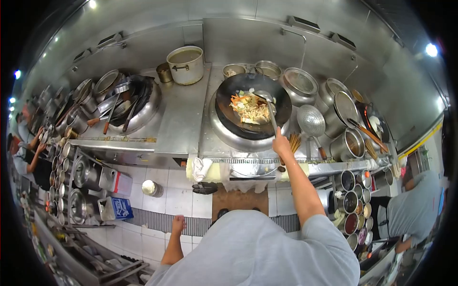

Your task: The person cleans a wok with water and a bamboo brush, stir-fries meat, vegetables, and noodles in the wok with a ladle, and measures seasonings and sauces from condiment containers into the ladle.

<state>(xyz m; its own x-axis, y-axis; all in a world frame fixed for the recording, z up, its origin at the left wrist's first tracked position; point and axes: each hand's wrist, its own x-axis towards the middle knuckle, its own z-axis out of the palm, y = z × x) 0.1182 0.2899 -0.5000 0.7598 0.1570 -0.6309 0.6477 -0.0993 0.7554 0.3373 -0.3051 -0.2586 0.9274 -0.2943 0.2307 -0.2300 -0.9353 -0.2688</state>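
Observation:
My right hand [281, 144] is closed round the handle of a long metal ladle [272, 114]. The ladle's bowl end rests inside a large black wok [228, 114] on the burner. In the wok lies a stir-fry [253, 110] of pale strips with orange and green pieces, beside the ladle. Down at my left side, well away from the stove, my left hand [179, 225] hangs with its fingers curled in and nothing visible in it. A perforated strainer [311, 121] lies just right of the wok, near my right hand.
A tall pot [186, 66] stands behind left. Lidded pots [299, 86] line the right back. Another wok [143, 105] holds several utensils at left. Seasoning containers [350, 202] fill a right-hand rack. One co-worker [412, 205] is at far right, another [24, 159] at far left.

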